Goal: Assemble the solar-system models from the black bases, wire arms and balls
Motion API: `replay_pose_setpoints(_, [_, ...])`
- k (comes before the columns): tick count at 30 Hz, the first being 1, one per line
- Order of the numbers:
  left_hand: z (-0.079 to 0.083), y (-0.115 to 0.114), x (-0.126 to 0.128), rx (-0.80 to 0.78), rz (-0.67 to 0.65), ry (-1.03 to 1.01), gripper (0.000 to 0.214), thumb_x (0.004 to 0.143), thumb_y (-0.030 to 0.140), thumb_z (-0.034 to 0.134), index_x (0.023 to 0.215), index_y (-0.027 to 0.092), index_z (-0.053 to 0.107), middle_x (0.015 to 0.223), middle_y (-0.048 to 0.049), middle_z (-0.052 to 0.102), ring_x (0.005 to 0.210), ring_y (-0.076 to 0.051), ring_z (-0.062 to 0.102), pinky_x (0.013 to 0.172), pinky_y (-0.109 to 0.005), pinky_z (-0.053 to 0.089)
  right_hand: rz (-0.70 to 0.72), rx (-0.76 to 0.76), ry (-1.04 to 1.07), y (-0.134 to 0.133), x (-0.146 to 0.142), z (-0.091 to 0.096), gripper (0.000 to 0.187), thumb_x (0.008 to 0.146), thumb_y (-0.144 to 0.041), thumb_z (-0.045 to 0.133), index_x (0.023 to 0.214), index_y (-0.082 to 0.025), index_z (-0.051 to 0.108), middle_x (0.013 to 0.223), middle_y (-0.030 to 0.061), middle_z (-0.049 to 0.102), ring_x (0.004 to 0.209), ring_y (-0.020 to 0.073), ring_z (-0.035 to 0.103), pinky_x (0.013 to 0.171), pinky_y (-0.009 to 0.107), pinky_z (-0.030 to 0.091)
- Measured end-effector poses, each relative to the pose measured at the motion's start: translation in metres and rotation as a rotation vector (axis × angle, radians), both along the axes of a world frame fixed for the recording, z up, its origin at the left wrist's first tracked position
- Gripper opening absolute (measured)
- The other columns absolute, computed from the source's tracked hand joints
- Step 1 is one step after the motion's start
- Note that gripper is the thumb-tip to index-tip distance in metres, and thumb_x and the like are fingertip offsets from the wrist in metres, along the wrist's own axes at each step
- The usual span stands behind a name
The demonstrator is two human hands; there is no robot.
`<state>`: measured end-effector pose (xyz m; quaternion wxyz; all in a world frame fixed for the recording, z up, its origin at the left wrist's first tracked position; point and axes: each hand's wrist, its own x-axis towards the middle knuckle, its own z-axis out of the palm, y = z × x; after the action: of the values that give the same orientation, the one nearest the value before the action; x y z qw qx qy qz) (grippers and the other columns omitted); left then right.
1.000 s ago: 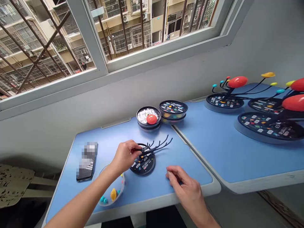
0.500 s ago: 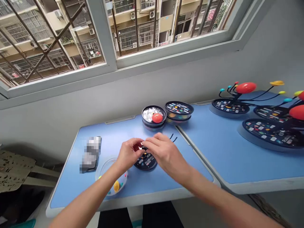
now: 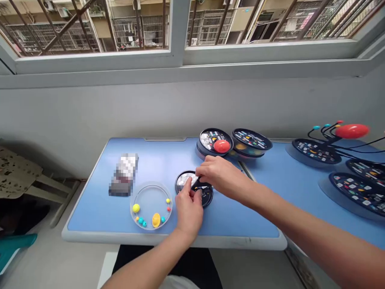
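**Both hands closing in on the black disc at the blue desk!**

Right in the middle of the blue desk [image 3: 90, 212], a round black disc [image 3: 207, 199] lies flat, a little toward the near edge, with a shiny white patch across its left side. The left hand [image 3: 189, 212] comes in from the near side, fingers curled down over the disc. The right hand [image 3: 221, 176] reaches across from the right, fingers bent over the top, and the two hands almost meet at a small black piece [image 3: 199, 184] on the disc. Neither hand is open, both are curled in, but those fingers hide exactly what's being gripped, so I can't call that one!

Just left of the disc sits a clear round tray [image 3: 151, 206] holding a yellow ball [image 3: 136, 208], a yellow ringed piece [image 3: 156, 220] and teal beads [image 3: 140, 220]. Farther left, there's a blurred-out phone [image 3: 124, 174]. Along the far edge, a round tin [image 3: 210, 138] with a red ball [image 3: 221, 146] on it stands beside a second tin [image 3: 252, 138]. Over on the right, on the next desk, a black stand [image 3: 315, 151] carries thin arms and a big red ball [image 3: 351, 131].
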<state>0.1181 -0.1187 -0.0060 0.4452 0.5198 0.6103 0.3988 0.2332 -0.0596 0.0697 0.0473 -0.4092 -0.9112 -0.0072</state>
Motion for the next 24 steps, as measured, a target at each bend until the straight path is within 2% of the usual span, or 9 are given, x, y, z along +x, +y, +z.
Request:
replay_pose_setpoints(3, [-0.004,0.008,0.005,0.045,-0.012,-0.012,0.04,0.081,0.018,0.048,0.12,0.018,0.057,0.06,0.0002,0.06,0.058,-0.016,0.053,0.06,-0.027,0.043,-0.003,-0.03,-0.011,0.0,-0.001,0.001,0.019,0.073,-0.003,0.058,0.061,-0.017,0.06,0.056,0.0028,0.061,0.064,0.0168,0.048,0.052,0.026,0.024])
replay_pose_setpoints(7, [-0.009,0.012,0.006,0.147,0.02,-0.046,0.028,0.083,0.017,0.045,0.099,0.02,0.067,0.061,-0.0002,0.062,0.055,-0.014,0.052,0.057,-0.025,0.041,0.031,-0.056,0.002,-0.002,-0.002,-0.005,0.027,0.074,0.001,0.051,0.053,-0.017,0.051,0.051,0.0023,0.054,0.06,0.0157,0.044,0.052,0.026,0.024])
replay_pose_setpoints(13, [-0.016,0.014,0.005,0.217,0.036,-0.025,0.024,0.087,0.022,0.045,0.088,0.017,0.069,0.064,-0.0016,0.065,0.054,-0.013,0.053,0.055,-0.024,0.04,0.027,-0.046,0.045,-0.003,-0.005,-0.017,0.028,0.075,0.0,0.046,0.054,-0.018,0.049,0.051,0.0028,0.051,0.058,0.016,0.041,0.053,0.027,0.024])
replay_pose_setpoints(17, [-0.016,0.016,0.005,0.245,0.041,-0.012,0.024,0.087,0.02,0.045,0.092,0.017,0.068,0.074,-0.0038,0.07,0.063,-0.015,0.06,0.061,-0.025,0.044,0.008,-0.067,0.008,-0.004,-0.008,-0.012,0.022,0.075,-0.001,0.049,0.061,-0.017,0.055,0.056,0.0042,0.057,0.061,0.0172,0.044,0.054,0.027,0.026])
replay_pose_setpoints(20, [-0.016,0.015,0.005,0.278,0.035,0.005,0.024,0.085,0.016,0.046,0.097,0.016,0.067,0.086,-0.0066,0.071,0.076,-0.018,0.063,0.071,-0.027,0.046,0.004,-0.083,0.058,0.0,0.001,0.0,0.015,0.074,-0.006,0.055,0.079,-0.018,0.062,0.068,0.0052,0.064,0.07,0.0193,0.051,0.058,0.027,0.033])
replay_pose_setpoints(22, [-0.016,0.015,0.004,0.291,0.043,0.025,0.025,0.083,0.013,0.048,0.098,0.015,0.067,0.092,-0.0082,0.071,0.083,-0.019,0.064,0.076,-0.029,0.047,-0.073,-0.047,0.144,0.01,0.015,0.01,0.017,0.075,-0.011,0.058,0.089,-0.019,0.063,0.079,0.0061,0.066,0.078,0.0204,0.054,0.064,0.027,0.038])
replay_pose_setpoints(24, [-0.016,0.014,0.003,0.299,0.055,0.04,0.025,0.082,0.011,0.048,0.096,0.015,0.068,0.093,-0.0087,0.071,0.084,-0.02,0.064,0.078,-0.03,0.047,-0.263,0.027,0.189,0.024,0.034,0.02,0.015,0.076,-0.016,0.058,0.089,-0.019,0.064,0.083,0.0073,0.066,0.082,0.0219,0.054,0.069,0.028,0.04])
